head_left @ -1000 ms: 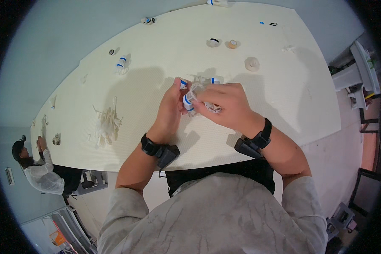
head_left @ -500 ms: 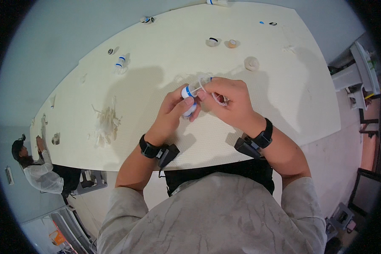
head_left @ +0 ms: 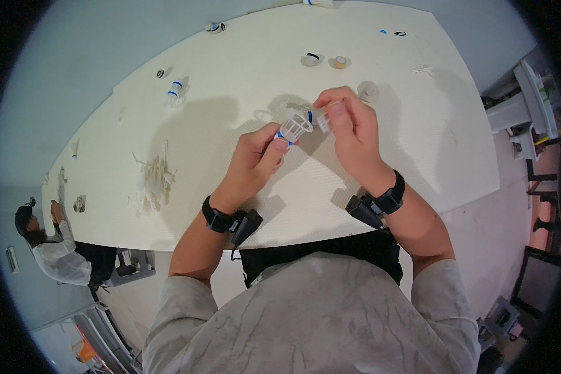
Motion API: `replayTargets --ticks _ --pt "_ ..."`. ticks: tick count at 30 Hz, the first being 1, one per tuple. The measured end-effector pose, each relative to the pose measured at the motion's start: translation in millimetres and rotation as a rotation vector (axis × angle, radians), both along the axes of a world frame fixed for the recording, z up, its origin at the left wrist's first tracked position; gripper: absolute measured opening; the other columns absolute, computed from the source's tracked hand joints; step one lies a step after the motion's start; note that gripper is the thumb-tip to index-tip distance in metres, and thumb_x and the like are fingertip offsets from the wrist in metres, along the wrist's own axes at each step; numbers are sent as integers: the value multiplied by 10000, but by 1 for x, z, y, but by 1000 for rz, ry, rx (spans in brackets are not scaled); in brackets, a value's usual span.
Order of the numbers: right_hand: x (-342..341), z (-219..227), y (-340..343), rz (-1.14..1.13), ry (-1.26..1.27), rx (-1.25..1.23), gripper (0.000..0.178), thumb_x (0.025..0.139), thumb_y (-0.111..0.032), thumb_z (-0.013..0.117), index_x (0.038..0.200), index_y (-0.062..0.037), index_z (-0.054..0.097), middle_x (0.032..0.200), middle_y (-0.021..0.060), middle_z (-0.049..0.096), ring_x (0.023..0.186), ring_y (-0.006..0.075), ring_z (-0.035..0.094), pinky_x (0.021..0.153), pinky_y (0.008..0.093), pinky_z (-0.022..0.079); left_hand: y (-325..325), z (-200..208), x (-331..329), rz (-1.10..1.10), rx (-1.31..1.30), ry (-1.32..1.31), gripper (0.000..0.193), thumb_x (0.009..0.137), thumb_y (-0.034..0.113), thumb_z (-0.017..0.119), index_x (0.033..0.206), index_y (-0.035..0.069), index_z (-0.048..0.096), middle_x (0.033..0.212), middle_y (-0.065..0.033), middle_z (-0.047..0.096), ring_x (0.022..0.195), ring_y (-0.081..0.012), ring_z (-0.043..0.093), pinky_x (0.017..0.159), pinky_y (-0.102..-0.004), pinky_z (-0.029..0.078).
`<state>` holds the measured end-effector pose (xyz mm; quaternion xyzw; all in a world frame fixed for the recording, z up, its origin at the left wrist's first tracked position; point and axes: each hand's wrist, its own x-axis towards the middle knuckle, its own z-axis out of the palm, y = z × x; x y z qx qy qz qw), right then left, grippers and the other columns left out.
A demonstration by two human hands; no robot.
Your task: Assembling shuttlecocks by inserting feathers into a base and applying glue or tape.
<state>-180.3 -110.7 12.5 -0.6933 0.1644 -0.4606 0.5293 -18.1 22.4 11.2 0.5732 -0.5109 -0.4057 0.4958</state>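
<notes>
My left hand [head_left: 255, 156] is closed around a white slatted plastic cage with a blue band [head_left: 296, 126]. The cage's open end tilts up and to the right, and the thumb presses near the blue band. Just to the right, my right hand [head_left: 356, 128] pinches a small white slatted piece [head_left: 323, 123], partly hidden and smeared by motion. The two held pieces are apart. Behind them, another white part with a blue band [head_left: 310, 116] appears to lie on the table, mostly covered from view.
A pile of thin white strips [head_left: 156, 181] lies left on the white table [head_left: 417, 162]. A white-and-blue cylinder [head_left: 174, 91], a tape roll [head_left: 340, 62], a black-rimmed round piece [head_left: 311, 59] and a pale roll [head_left: 368, 92] lie farther off. A co-worker [head_left: 59, 249] sits far left.
My right hand has drawn away from the left, up and to the right, with a small white piece. The cage in my left hand has turned, showing its slatted open end.
</notes>
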Motion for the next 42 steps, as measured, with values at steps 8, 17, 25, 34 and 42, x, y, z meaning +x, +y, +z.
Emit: replayTargets --ticks 8,17,25,34,42 --pt "2 1 0 171 217 -321 174 951 -160 583 1096 -67 603 831 112 599 650 251 584 608 336 463 0 -4 -1 -48 -59 -317 245 1018 224 504 979 0 594 635 25 464 573 -64 421 515 -256 342" --pt "4 -1 10 269 335 -156 282 935 -256 657 1106 -74 525 902 118 616 736 324 645 640 386 493 -1 -13 -3 104 -217 -141 502 1076 361 396 789 -34 516 583 -106 495 538 -210 490 537 -340 400" --pt "8 -3 13 221 336 -430 313 921 -281 687 1098 -77 528 919 113 626 773 337 665 641 412 509 4 -24 3 101 -68 -269 565 1070 488 341 1052 -45 530 675 -66 518 583 -144 482 537 -286 406" --pt "4 3 11 169 359 -377 272 918 -252 675 1084 -80 544 886 124 629 766 336 665 631 418 504 2 -3 5 -119 -46 -232 577 998 522 544 1216 -12 553 750 -19 522 615 -105 477 584 -255 420" --pt "6 -3 12 245 307 -336 247 933 -255 652 1082 -78 568 913 128 655 771 340 666 663 410 516 -1 -3 6 -59 -85 -623 496 856 481 727 1085 59 598 683 -123 624 652 -317 644 614 -380 491"
